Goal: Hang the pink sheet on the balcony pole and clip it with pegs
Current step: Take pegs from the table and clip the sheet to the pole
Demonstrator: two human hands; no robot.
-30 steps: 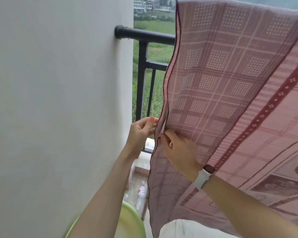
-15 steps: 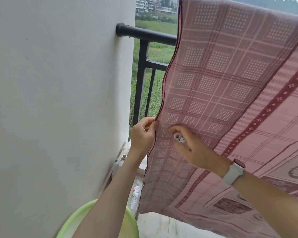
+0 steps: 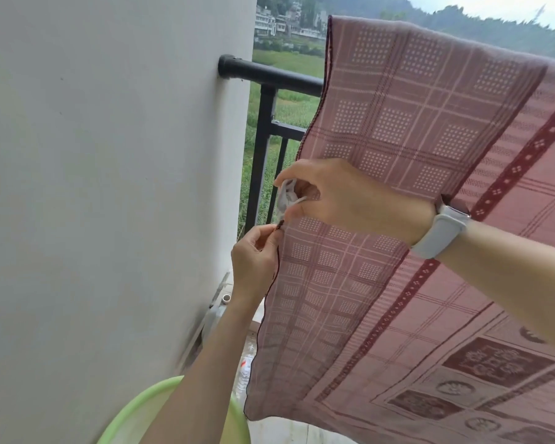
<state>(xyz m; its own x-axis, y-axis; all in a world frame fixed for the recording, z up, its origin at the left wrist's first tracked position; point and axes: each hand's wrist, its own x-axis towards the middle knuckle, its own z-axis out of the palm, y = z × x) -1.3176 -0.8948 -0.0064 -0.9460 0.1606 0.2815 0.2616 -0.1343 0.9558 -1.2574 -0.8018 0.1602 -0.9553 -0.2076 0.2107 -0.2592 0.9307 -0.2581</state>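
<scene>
The pink patterned sheet (image 3: 398, 129) hangs draped over a line above the black balcony railing pole (image 3: 269, 75) and spreads down to the right. My left hand (image 3: 253, 254) pinches the sheet's dark left hem at mid height. Just above it, my right hand (image 3: 337, 197), with a white watch on the wrist, grips a white peg (image 3: 287, 197) at that same edge. The peg's jaws are partly hidden by my fingers, so I cannot tell if it bites the cloth.
A white wall (image 3: 109, 187) stands close on the left. A light green basin (image 3: 141, 415) sits below my left arm. Plastic bottles (image 3: 245, 363) and a pipe fitting lie on the floor by the railing. Fields and buildings lie beyond.
My right hand has risen from the sheet's face to its left edge with the peg. My left hand has slid lower along the hem. The view has tilted up a little.
</scene>
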